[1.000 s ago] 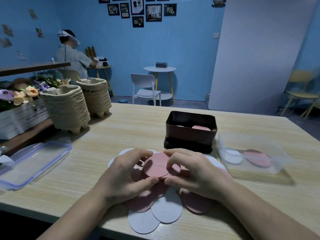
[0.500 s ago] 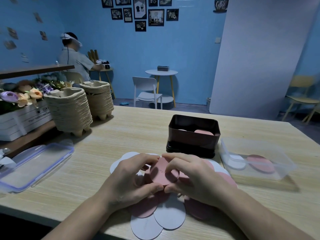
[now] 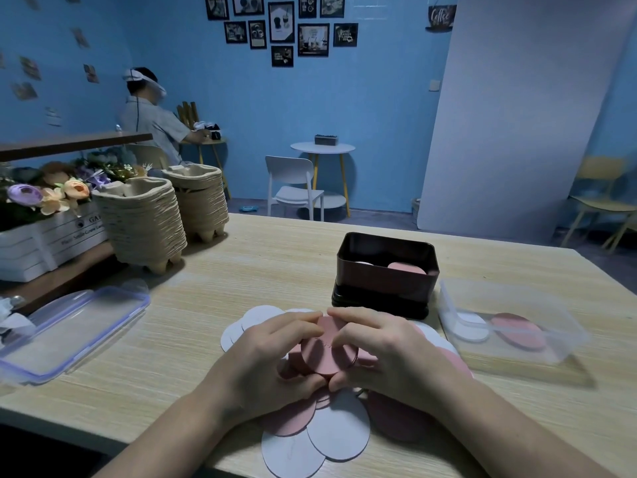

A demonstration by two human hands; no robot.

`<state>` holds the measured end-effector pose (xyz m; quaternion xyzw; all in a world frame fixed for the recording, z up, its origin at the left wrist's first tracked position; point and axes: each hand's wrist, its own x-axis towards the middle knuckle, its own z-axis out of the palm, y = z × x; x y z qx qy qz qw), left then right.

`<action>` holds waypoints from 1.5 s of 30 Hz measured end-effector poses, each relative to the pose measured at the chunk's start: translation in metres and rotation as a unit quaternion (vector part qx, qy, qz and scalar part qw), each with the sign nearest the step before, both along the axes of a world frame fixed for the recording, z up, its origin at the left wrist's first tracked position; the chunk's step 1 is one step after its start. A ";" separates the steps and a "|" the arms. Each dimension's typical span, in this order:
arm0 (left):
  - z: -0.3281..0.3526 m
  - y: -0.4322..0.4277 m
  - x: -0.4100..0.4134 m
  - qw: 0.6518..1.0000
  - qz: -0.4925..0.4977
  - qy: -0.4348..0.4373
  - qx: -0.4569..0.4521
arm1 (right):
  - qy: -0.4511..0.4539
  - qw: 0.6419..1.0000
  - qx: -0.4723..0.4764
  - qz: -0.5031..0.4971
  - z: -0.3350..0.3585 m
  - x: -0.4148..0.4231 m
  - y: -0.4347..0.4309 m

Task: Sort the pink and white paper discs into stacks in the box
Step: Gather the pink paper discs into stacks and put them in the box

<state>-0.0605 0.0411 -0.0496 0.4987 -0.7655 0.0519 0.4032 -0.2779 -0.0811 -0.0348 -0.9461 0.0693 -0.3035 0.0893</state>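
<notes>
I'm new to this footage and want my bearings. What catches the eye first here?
The left hand and right hand meet near the front edge of the pale wooden table, pinching a round pink paper disc above a spread of loose pink and white paper discs. Behind them stands a dark rectangular tin box with discs inside; right of it, a clear plastic container holds more.

The left hand [image 3: 265, 370] and right hand [image 3: 400, 360] cover the rim of the pink disc [image 3: 324, 353] they pinch and the middle of the disc pile [image 3: 337, 439] beneath. The dark box [image 3: 382, 288] wall hides all but slivers of its discs. The clear lid [image 3: 69, 332] runs off the left edge, both forearms [image 3: 165, 436] off the bottom. The framed pictures [image 3: 281, 25] are too small to read.
</notes>
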 end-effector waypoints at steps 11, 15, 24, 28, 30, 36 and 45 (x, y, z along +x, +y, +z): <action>0.005 0.002 -0.002 1.000 0.003 0.001 0.017 | 0.044 0.998 -0.033 0.014 0.003 0.003 0.000; 0.003 0.001 -0.001 1.000 -0.003 0.006 0.028 | 0.054 0.998 -0.036 0.004 0.006 0.004 0.001; 0.006 0.002 0.001 0.998 -0.012 0.035 0.050 | 0.093 0.995 0.019 -0.003 0.017 0.009 0.000; 0.008 0.003 0.001 0.996 -0.017 0.061 0.058 | 0.086 0.996 0.014 0.007 0.022 0.010 -0.002; 0.007 0.004 0.003 0.995 -0.015 0.084 0.054 | 0.078 0.997 0.021 0.005 0.027 0.006 -0.003; 0.023 -0.010 0.016 0.998 0.032 0.030 0.044 | 0.042 0.997 0.062 -0.032 0.050 -0.011 -0.022; 0.029 -0.041 0.018 0.995 0.064 -0.066 0.046 | -0.002 0.979 0.108 -0.171 0.098 -0.037 -0.086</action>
